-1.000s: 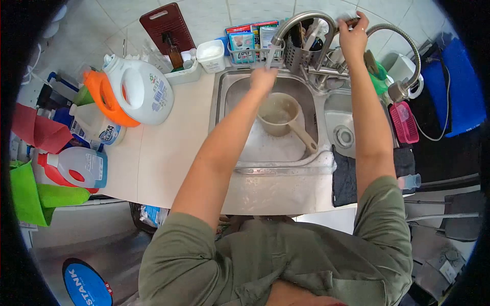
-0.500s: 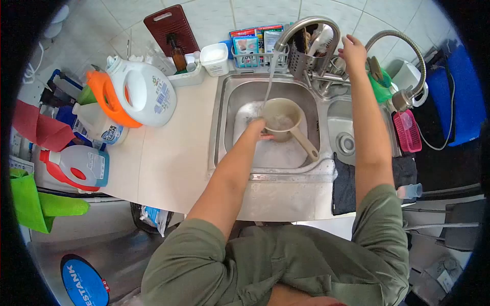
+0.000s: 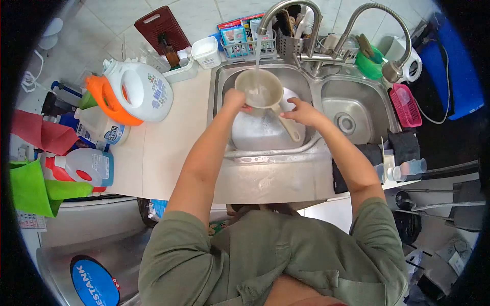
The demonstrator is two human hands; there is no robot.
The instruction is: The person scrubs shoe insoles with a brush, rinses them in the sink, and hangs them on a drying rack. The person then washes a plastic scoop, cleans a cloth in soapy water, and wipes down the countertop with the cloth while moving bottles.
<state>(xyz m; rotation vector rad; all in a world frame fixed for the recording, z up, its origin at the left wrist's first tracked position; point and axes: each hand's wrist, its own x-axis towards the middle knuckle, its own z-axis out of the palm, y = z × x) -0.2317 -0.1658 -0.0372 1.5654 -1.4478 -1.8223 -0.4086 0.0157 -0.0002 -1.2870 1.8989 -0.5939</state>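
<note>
Left hand point(image 3: 237, 101): gripping the near-left rim of the dipper point(image 3: 259, 90). Dipper: beneath running water from the faucet point(image 3: 292, 10), over the left sink basin point(image 3: 268, 127). Right hand point(image 3: 304, 113): at the dipper's handle point(image 3: 289, 127), fingers partly spread; grip cannot be told.

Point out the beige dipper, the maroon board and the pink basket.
Beige dipper point(image 3: 269, 93): head view, inside of the bowl.
Maroon board point(image 3: 162, 24): head view, upper middle of its face.
Pink basket point(image 3: 412, 119): head view, lower side wall.

"ESTANK" on the blue oval label point(image 3: 95, 280) at lower left; "CLEAN" on the whitish jug point(image 3: 102, 124).
</note>
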